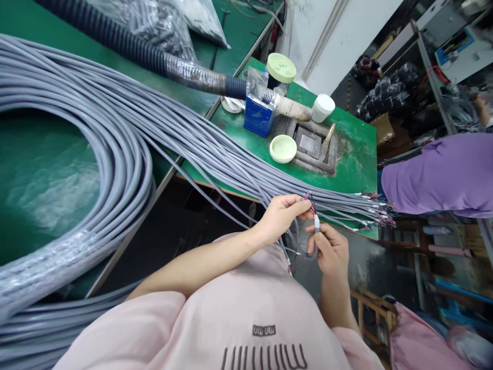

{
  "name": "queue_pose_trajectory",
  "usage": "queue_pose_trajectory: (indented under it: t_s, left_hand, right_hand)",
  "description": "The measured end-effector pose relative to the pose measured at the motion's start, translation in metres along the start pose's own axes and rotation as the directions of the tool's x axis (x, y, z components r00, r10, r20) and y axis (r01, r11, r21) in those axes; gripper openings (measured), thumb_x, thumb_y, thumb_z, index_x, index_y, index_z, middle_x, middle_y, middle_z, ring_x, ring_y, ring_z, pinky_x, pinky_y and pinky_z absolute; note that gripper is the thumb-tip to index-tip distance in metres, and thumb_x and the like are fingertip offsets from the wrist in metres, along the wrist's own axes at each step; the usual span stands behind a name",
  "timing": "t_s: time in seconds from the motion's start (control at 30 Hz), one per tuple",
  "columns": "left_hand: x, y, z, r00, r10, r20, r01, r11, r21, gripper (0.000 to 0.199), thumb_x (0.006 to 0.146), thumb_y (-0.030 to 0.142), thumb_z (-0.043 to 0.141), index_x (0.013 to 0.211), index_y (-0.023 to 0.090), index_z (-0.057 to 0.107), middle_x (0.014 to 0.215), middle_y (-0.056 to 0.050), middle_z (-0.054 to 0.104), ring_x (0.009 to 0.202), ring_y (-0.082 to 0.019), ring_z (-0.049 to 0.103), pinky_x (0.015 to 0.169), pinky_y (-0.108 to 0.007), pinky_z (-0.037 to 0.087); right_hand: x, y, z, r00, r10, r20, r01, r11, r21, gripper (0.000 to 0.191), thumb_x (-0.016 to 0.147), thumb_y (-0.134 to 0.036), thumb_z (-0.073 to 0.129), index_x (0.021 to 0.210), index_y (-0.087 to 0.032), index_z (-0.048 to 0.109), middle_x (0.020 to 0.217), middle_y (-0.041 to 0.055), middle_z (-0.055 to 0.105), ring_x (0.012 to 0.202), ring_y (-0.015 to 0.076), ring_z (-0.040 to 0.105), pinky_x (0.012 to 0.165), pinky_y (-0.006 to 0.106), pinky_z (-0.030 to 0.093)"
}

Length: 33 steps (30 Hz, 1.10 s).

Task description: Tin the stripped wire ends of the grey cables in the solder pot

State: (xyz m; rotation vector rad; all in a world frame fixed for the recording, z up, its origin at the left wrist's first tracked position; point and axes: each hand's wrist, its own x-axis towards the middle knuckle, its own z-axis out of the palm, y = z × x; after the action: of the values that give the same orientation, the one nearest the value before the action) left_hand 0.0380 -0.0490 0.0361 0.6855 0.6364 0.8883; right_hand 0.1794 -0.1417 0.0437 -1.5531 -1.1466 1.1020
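Thin coloured wires (312, 203) fan out of the end of one grey cable, above a white wrap (316, 221). My left hand (284, 216) pinches these wires between thumb and fingertips. Just below the wrap, my right hand (330, 247) grips the grey cable, which bends away beneath the fingers. Beside my hands, a thick bundle of grey cables (231, 159) runs across the green table (354, 139); the stripped ends (379, 208) with red and dark wires lie at its right edge.
A soldering pot (309, 144), a pale green dish (283, 149), a white jar (323, 108) and a blue box (257, 116) stand behind the cables. A ribbed black hose (127, 43) crosses the upper left. At the right is a person in a purple top (442, 174).
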Motion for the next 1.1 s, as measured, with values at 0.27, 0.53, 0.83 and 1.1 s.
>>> queue_pose_trajectory:
  t_s: [0.27,0.53,0.83,1.1]
  left_hand:
    - [-0.002,0.001,0.003,0.999,0.029,0.036,-0.029,1.0,-0.002,0.028,0.078,0.036,0.07,0.062,0.014,0.065,0.062,0.0,0.064,0.061,-0.009,0.053,0.066,-0.024,0.042]
    - [-0.001,-0.001,0.006,1.0,-0.002,-0.017,-0.001,0.983,-0.185,0.02,0.071,0.03,0.077,0.069,0.015,0.065,0.066,0.002,0.064,0.062,-0.007,0.055,0.066,-0.021,0.042]
    - [0.003,0.001,0.009,0.999,-0.004,-0.043,-0.007,0.966,-0.258,0.02,0.068,0.024,0.079,0.074,0.014,0.063,0.073,0.001,0.066,0.063,-0.006,0.057,0.061,-0.018,0.045]
    - [0.009,-0.001,0.007,0.999,0.018,-0.035,-0.028,0.948,-0.318,0.028,0.065,0.02,0.08,0.09,0.016,0.066,0.066,0.005,0.061,0.057,-0.006,0.058,0.058,-0.018,0.048]
  right_hand:
    - [0.015,-0.026,0.004,0.992,-0.113,-0.049,0.105,0.983,-0.149,0.025,0.089,-0.04,0.057,0.082,-0.018,0.068,0.048,-0.0046,0.05,0.043,0.0091,0.041,0.046,0.024,0.033]
    - [0.019,-0.017,0.009,1.0,0.004,-0.017,-0.001,0.988,0.156,0.029,0.088,-0.045,0.058,0.078,-0.018,0.064,0.042,-0.0059,0.045,0.037,0.0086,0.037,0.041,0.023,0.029]
    - [0.03,-0.015,0.009,0.996,0.006,0.085,-0.041,0.907,0.419,0.029,0.085,-0.043,0.063,0.074,-0.016,0.064,0.037,-0.0068,0.044,0.032,0.0066,0.035,0.037,0.02,0.03]
    - [0.034,-0.012,0.01,0.991,-0.006,0.133,-0.065,0.853,0.518,0.026,0.085,-0.038,0.064,0.073,-0.016,0.066,0.036,-0.0064,0.044,0.031,0.0061,0.035,0.036,0.019,0.031]
